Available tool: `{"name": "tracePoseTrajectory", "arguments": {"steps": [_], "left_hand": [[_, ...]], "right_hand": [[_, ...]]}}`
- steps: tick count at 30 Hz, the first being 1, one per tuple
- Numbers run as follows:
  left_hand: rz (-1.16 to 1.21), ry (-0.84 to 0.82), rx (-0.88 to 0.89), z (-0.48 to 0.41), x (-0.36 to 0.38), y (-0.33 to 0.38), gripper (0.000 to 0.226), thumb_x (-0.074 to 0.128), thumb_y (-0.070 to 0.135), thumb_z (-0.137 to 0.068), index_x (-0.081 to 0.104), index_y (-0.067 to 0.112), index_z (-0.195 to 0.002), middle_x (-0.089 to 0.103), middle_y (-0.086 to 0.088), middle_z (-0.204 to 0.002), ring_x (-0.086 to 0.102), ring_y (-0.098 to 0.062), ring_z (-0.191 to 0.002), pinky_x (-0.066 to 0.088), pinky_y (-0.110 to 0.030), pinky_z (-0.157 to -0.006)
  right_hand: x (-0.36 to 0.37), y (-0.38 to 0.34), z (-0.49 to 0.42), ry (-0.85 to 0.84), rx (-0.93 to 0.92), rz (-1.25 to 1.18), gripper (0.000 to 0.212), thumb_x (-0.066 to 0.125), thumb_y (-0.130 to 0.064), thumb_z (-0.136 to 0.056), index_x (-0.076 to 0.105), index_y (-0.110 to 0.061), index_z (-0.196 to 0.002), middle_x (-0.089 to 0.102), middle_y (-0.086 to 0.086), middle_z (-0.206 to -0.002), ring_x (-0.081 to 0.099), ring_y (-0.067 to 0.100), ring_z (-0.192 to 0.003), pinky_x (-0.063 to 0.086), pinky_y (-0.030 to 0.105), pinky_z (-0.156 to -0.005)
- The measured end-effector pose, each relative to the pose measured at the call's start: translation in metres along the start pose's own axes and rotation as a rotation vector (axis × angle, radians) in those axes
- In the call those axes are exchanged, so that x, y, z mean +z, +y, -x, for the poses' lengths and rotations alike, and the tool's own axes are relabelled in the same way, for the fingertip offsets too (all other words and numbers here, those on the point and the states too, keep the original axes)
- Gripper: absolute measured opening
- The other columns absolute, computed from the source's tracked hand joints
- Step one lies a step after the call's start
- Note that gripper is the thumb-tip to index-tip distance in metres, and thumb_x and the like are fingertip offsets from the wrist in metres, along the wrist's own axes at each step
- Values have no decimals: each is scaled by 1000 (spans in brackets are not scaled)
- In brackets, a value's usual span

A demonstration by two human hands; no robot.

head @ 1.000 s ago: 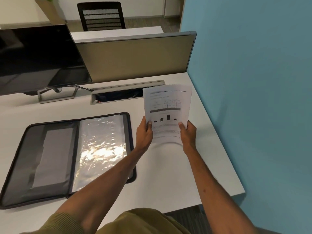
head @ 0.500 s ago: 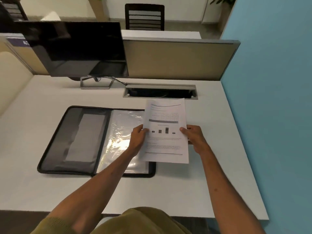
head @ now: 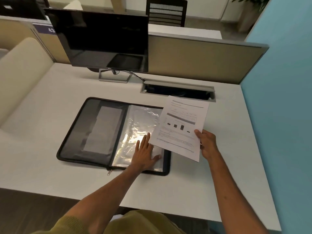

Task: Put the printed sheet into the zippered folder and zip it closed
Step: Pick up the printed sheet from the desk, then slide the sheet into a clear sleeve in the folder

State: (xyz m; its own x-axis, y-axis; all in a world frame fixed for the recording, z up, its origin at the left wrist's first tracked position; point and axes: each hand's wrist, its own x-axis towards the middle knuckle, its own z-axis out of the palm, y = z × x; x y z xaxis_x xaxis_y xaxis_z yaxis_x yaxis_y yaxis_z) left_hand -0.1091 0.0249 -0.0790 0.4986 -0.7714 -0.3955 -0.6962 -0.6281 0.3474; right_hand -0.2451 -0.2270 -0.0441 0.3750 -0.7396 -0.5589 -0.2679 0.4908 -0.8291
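Observation:
A black zippered folder (head: 94, 127) lies open on the white desk, with a grey mesh pocket on its left half and shiny clear plastic sleeves on its right half. My left hand (head: 145, 153) rests flat, fingers spread, on the clear sleeves near the folder's lower right corner. My right hand (head: 206, 143) pinches the lower right edge of the printed sheet (head: 180, 127), which shows a table and a small bar chart. The sheet hovers tilted over the folder's right edge. A zipper pull (head: 108, 172) sticks out at the folder's front edge.
A dark monitor (head: 101, 41) on a metal stand sits at the back of the desk (head: 228, 174). An open cable slot (head: 177, 91) lies behind the folder. A beige partition (head: 202, 59) closes the back and a blue wall (head: 283, 115) the right side.
My left hand let go of the sheet and came down flat onto the clear sleeves. The right hand alone now holds the sheet, tilted, over the folder's right edge. The camera view swung left.

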Motion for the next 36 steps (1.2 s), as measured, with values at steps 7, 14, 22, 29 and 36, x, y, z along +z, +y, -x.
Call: {"name": "tracePoseTrajectory", "arguments": {"steps": [7,14,22,29,36], "left_hand": [[212,280,-72,3,-7,-7,55,48,22,-113,38,22,-167,39,-4,-173,35,-25,-162,31,-44,-134],[887,576,-505,6,-84,-52,25,65,29,-98,85,14,-100,84,-5,-97,79,-29,-98,60,-38,-89],[1515,421,-634,54,-122,-185,22,55,17,-103,73,7,-94,70,-17,-128,70,-35,-105,54,-52,-108],[1859,589,-826,103,-122,-234,35,53,15,-102,65,6,-134,75,-10,-126,72,-29,-107,58,-37,-84],[1346,949,-1006,106,-114,-242,29,63,18,-98,74,8,-122,75,-9,-116,68,-27,-110,54,-32,-88]], "right_hand": [[3,6,10,34,8,-8,24,69,-15,-103,73,-6,-124,77,12,-113,70,26,-86,57,34,-73],[17,7,13,50,4,-44,12,69,-13,-102,73,-10,-113,76,11,-109,69,22,-80,55,30,-65],[74,16,15,-45,10,1,4,69,-14,-102,73,-14,-103,76,12,-108,69,27,-89,58,35,-70],[112,17,17,-122,-16,56,8,70,-15,-102,75,-15,-107,78,7,-103,72,22,-84,61,32,-67],[121,18,14,-127,-13,70,7,71,-16,-101,76,-18,-106,79,6,-103,72,20,-82,60,33,-70]]}}
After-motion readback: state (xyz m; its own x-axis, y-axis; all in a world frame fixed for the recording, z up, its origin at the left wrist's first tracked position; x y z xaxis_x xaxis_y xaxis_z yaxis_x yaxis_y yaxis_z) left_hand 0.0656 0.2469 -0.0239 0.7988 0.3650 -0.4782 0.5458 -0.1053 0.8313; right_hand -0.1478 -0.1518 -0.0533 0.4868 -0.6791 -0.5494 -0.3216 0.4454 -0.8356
